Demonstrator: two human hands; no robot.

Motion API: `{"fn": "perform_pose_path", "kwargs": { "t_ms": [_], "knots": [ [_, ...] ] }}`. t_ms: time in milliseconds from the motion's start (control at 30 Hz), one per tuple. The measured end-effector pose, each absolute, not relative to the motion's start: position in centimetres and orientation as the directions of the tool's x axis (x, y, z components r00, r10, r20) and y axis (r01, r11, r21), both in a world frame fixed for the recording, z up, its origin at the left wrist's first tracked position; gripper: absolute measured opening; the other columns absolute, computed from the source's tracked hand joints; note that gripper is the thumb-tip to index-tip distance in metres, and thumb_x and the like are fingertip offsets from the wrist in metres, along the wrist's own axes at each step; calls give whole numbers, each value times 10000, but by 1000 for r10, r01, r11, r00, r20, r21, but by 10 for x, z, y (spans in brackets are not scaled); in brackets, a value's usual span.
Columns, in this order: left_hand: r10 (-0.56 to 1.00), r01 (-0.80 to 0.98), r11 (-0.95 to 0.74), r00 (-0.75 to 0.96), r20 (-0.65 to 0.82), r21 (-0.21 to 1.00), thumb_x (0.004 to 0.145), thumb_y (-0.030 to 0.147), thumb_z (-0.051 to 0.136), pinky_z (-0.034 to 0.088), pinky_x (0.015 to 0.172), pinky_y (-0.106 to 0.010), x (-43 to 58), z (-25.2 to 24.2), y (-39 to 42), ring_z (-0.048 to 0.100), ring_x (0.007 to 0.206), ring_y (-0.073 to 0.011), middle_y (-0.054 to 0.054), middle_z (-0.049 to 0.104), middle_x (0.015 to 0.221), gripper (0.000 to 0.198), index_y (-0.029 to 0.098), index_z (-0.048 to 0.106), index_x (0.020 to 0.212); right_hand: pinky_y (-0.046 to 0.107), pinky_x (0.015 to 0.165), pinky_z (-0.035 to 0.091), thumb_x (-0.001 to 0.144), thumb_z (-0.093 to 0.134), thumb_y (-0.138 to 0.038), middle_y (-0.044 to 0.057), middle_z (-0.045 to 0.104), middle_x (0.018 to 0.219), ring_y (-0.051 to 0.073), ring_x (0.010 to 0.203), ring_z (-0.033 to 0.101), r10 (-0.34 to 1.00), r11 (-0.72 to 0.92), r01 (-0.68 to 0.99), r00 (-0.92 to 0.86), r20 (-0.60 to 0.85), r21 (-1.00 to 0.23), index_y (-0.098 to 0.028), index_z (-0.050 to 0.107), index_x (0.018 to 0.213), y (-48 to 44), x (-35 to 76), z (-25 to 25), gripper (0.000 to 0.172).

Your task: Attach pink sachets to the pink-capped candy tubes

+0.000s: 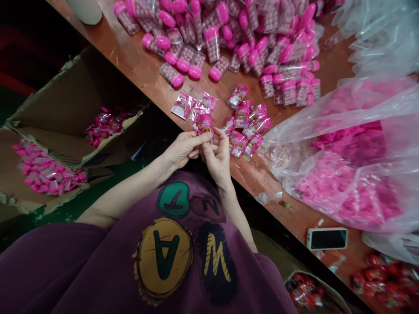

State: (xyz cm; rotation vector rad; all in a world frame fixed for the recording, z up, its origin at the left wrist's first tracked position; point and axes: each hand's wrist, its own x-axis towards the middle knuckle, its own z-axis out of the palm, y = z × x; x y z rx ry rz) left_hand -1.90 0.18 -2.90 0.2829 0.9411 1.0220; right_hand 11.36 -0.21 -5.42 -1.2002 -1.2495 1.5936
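My left hand and my right hand meet at the table's near edge, both pinched on a small pink wrapped candy packet held upright between the fingertips. Just beyond it, several more wrapped pink packets lie loose on the brown table. Further back spreads a heap of clear candy tubes with pink caps, unwrapped.
An open cardboard box to my left holds wrapped pink packets. A big clear plastic bag of pink pieces fills the right. A phone lies near the table edge, red items beyond it.
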Motion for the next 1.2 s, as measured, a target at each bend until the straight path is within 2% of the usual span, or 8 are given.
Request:
{"fn": "perform_pose_path", "kwargs": {
  "t_ms": [133, 300, 533, 633, 767, 900, 1033, 1200],
  "knots": [
    [810, -545, 579, 302, -503, 606, 814, 434, 871, 194, 383, -183, -27, -32, -1, 339, 353, -9, 24, 533, 531, 398, 115, 658, 711, 254, 484, 422, 908, 661, -668, -47, 554, 781, 107, 543, 502, 938, -251, -71, -265, -225, -965, -351, 443, 1382, 0, 118, -52, 610],
    [821, -464, 571, 337, -461, 677, 953, 377, 731, 205, 383, -183, -29, -34, 3, 376, 356, -21, -39, 630, 575, 359, 112, 636, 730, 311, 591, 529, 966, 632, -588, -24, 614, 827, 131, 590, 544, 905, -227, -37, -379, -196, -973, -350, 430, 1516, -4, 134, -58, 632],
    [849, -315, 515, 321, -421, 797, 1019, 201, 596, 267, 394, -172, 19, -13, 16, 445, 393, -42, 24, 580, 538, 200, 133, 618, 832, 254, 486, 450, 963, 647, -525, -63, 537, 693, 98, 476, 472, 991, -124, -75, -49, -121, -989, -337, 539, 1379, 9, 150, -55, 469],
    [883, -298, 432, 330, -333, 851, 968, 223, 673, 336, 418, -182, 19, -3, 12, 468, 418, -43, 30, 643, 659, 92, 147, 688, 1018, 252, 498, 454, 986, 570, -544, -39, 628, 772, 106, 498, 514, 993, -71, -45, 86, -75, -996, -341, 426, 1477, 26, 156, -41, 550],
    [858, -144, 513, 107, -502, 846, 984, 360, 650, 253, 369, -193, -13, -19, -3, 398, 342, -30, -6, 640, 581, 336, 123, 699, 751, 281, 547, 499, 1021, 512, -511, -48, 659, 721, 140, 507, 573, 990, -46, 132, 136, -28, -990, -302, 136, 1635, 34, 155, -34, 750],
    [762, -136, 599, -204, -614, 789, 884, 546, 752, 204, 337, -191, -37, -59, -4, 394, 296, -41, -5, 584, 478, 505, 138, 618, 620, 388, 791, 598, 1039, 476, -409, 65, 749, 901, 201, 769, 715, 991, 134, 451, -81, 109, -882, -231, 481, 1493, 24, 138, -48, 488],
    [722, -210, 644, -151, -676, 735, 885, 392, 793, 297, 342, -188, -39, -73, 0, 516, 336, -62, -56, 711, 632, 373, 115, 645, 682, 433, 1002, 571, 1051, 416, -320, 138, 762, 1179, 244, 1100, 723, 952, 298, 595, -248, 182, -746, -193, 682, 1210, 21, 124, -57, 335],
    [755, -454, 594, 30, -655, 664, 923, 184, 708, 432, 421, -185, -47, -58, -13, 615, 438, -75, -94, 777, 803, 133, 71, 726, 855, 373, 842, 583, 1025, 519, -394, 86, 737, 1003, 194, 863, 694, 987, 106, 526, -159, 25, -844, -185, 653, 1247, 23, 120, -57, 334]
  ]
}}
